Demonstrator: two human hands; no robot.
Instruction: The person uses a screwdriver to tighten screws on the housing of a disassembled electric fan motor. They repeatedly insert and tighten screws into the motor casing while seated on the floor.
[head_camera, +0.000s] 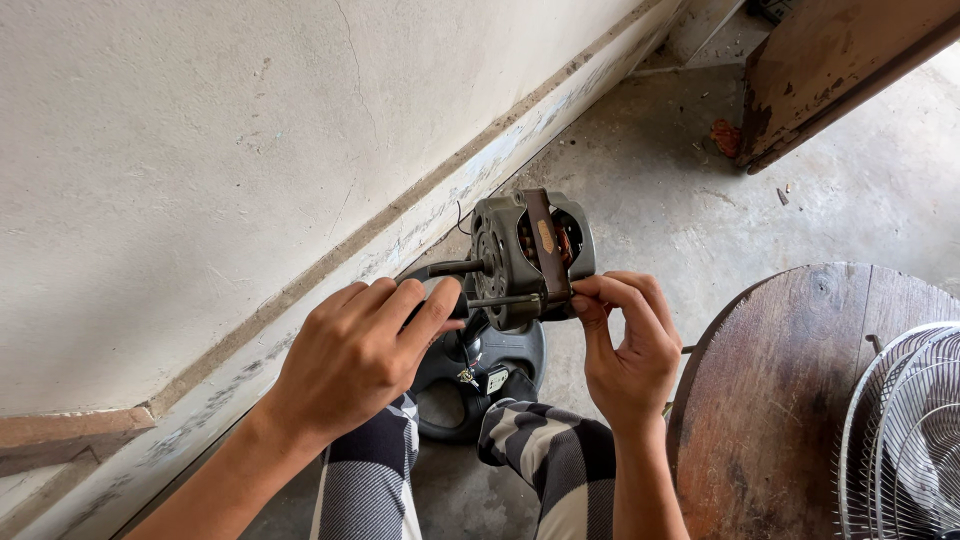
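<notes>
A dull grey metal fan motor (530, 258) with coppery windings inside and a dark metal shaft. Below it, a glossy black plastic housing (480, 375). Rough, matt plaster wall (200, 150). Dusty, stained concrete floor (650, 180). A worn, scuffed round wooden table (780, 400). A shiny wire fan guard (910, 430). Soft striped cloth trousers (550, 470).

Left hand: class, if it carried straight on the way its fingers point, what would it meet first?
Probably the grey fan motor: the left hand points right and up, its fingertips already at the motor's shaft, though depth is unclear.
</notes>
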